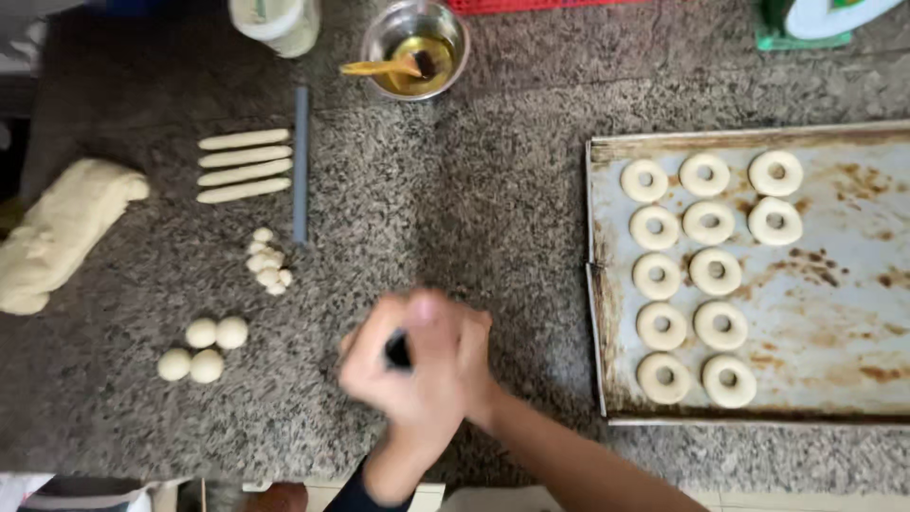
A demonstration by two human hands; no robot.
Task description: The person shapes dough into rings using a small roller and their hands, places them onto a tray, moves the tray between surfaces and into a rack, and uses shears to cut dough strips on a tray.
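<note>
Both hands were nearest, left hand [403, 365] and right hand [464, 356] pressed together, dough presumably hidden between. Dough balls [203, 348] sat at 9 o'clock on the bench [455, 209], ring tray [853, 284] at 3. I'd roll evenly, light pressure.

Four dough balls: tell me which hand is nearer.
Left. The left hand is right of the dough balls; the right hand, clasped against it, is farther right.

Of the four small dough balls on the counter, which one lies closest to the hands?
The upper-right ball of the cluster. It sits on the side facing the clasped hands; the other three lie farther left or lower left of it.
</note>
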